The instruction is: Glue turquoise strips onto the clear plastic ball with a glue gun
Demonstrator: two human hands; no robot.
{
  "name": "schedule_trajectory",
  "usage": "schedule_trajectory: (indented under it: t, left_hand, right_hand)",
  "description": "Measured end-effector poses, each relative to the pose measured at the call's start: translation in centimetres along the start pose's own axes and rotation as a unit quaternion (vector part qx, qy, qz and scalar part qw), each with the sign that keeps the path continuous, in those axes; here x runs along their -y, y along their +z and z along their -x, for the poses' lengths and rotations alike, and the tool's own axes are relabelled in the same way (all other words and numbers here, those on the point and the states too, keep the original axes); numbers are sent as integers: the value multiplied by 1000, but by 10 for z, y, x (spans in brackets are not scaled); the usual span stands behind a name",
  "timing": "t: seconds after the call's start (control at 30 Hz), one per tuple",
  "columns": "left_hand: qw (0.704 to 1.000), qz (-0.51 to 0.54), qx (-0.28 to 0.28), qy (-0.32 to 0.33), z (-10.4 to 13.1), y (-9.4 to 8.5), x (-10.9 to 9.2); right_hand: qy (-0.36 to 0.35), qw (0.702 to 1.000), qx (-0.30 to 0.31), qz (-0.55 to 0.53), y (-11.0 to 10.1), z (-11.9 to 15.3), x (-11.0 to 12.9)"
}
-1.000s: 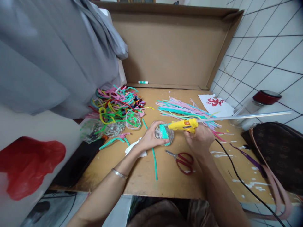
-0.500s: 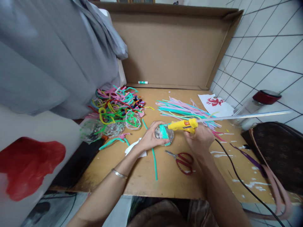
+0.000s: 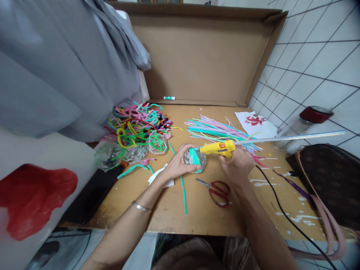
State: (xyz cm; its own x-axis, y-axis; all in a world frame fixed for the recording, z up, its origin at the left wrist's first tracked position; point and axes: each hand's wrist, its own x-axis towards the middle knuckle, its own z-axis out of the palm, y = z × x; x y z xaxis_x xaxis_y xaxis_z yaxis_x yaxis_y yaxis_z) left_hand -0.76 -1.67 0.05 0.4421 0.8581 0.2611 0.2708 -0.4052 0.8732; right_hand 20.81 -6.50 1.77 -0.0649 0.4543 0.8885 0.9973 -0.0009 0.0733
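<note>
My left hand (image 3: 180, 162) is closed around a clear, rounded plastic piece (image 3: 203, 159) with turquoise strips on it. In my right hand (image 3: 238, 162) is a yellow hot glue gun (image 3: 218, 148), gripped by its handle, with a long clear glue stick (image 3: 289, 138) jutting out behind to the right. The gun's nozzle points left and meets or nearly meets the plastic piece; I cannot tell which. Red-handled scissors (image 3: 218, 191) lie below, between my forearms. A turquoise pipe cleaner (image 3: 183, 195) runs across the table beneath the left hand, near a crumpled white tissue (image 3: 161, 176).
Tangled coloured pipe cleaners (image 3: 135, 123) are heaped at the left, beside clear plastic pieces (image 3: 136, 153). A bundle of straight pipe cleaners (image 3: 216, 129) lies behind my hands. A jar (image 3: 298, 127), a brown bag (image 3: 332, 183) and a black cord (image 3: 277, 200) are at right; a cardboard panel (image 3: 197, 60) stands behind.
</note>
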Motion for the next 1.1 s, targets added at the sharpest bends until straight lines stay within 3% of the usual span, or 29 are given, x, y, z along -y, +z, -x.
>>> schedule_trajectory:
  t: [0.5, 0.9, 1.1]
  left_hand:
    - [1000, 5, 4, 7, -1, 0, 3]
    - [1000, 1, 8, 20, -1, -1, 3]
    - [1000, -1, 9, 11, -1, -2, 2]
  right_hand:
    - [-23, 999, -25, -4, -2, -3, 0]
    - [4, 999, 26, -18, -1, 1, -3]
    - [-2, 1000, 13, -20, -1, 0, -3]
